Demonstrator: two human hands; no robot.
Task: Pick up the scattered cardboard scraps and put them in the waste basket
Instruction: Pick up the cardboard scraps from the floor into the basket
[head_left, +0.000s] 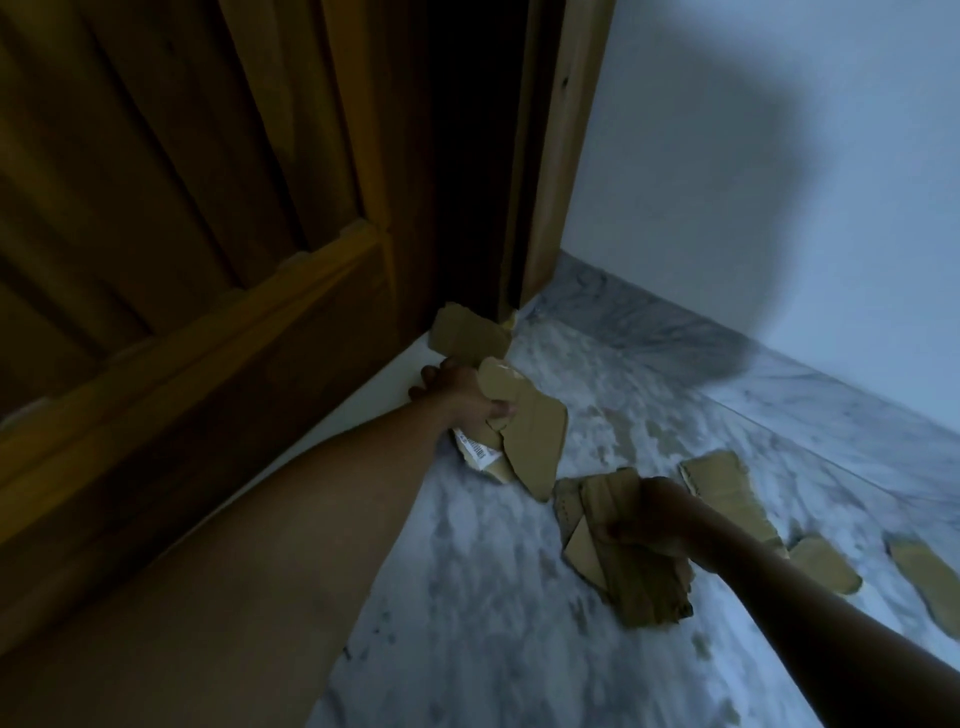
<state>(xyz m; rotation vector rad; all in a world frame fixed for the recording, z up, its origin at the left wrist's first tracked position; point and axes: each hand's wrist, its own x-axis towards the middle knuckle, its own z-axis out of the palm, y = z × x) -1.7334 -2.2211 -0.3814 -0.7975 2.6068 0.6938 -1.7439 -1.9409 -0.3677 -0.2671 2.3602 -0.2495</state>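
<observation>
left hand (457, 392) grips cardboard scraps (537, 439) beside the door (208, 218); right hand (657, 519), well apart, clamps a second stack (636, 590); loose pieces (727, 493) on floor (467, 597).

Counting three flat tan torn cardboard scraps (727, 493) (823, 569) (919, 577) lying loose, plus two bunches: left bunch (535, 436) in left hand (457, 389), right bunch (623, 582) in right hand (660, 519); per-bunch count unclear.

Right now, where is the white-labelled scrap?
Head view, centre: the labelled scrap sits in the left hand's grip with a bigger scrap, beside the wooden door's foot.
</observation>
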